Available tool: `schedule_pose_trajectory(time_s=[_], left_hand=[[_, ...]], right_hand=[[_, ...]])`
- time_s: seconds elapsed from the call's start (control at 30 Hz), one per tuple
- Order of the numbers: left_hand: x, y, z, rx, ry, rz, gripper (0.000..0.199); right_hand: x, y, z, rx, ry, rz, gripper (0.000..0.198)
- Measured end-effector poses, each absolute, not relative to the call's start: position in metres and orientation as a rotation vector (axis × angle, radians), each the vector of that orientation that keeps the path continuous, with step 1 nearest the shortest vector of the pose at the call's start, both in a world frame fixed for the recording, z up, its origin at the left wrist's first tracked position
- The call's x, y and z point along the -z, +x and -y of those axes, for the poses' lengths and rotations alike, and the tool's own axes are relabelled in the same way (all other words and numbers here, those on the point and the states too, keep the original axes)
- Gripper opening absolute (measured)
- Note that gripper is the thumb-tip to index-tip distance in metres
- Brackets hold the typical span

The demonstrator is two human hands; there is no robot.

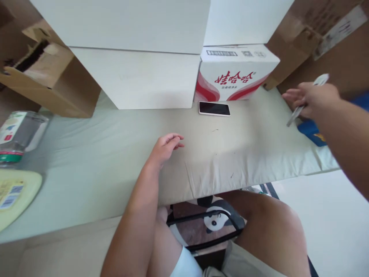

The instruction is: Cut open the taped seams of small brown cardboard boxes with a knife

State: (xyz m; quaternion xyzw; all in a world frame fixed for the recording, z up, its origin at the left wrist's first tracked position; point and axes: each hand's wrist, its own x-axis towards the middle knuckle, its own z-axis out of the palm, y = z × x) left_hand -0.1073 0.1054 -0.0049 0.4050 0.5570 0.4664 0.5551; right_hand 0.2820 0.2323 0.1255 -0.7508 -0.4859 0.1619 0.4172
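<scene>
My left hand is over the pale cloth near the middle, its fingers loosely bent with small gaps between the tips and nothing visible in them. At the right, my right hand is closed around a slim grey-white tool; its exact kind is unclear. One end of the tool sticks out above the hand, the other points down and left. Beneath that hand is a blue object, partly hidden by my forearm. A phone with a dark screen lies on the cloth, between my hands and farther back.
Large white boxes stand along the back, beside a white-and-red carton. Cardboard boxes flank both sides. At left lie a clear container and a pale yellow bottle. The cloth-covered surface ends just above my knees.
</scene>
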Motion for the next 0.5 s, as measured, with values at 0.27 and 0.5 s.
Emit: schedule_pose_trajectory(time_s=[0.27, 0.5], left_hand=[[-0.008, -0.13, -0.091, -1.397, 0.731, -1.33, 0.011], [-0.012, -0.167, -0.064, -1.611, 0.624, -1.312, 0.019]], right_hand=[[-0.074, 0.143, -0.188, -1.078, -1.819, 1.317, 0.008], [-0.083, -0.021, -0.172, -1.018, -1.546, 2.058, 0.006]])
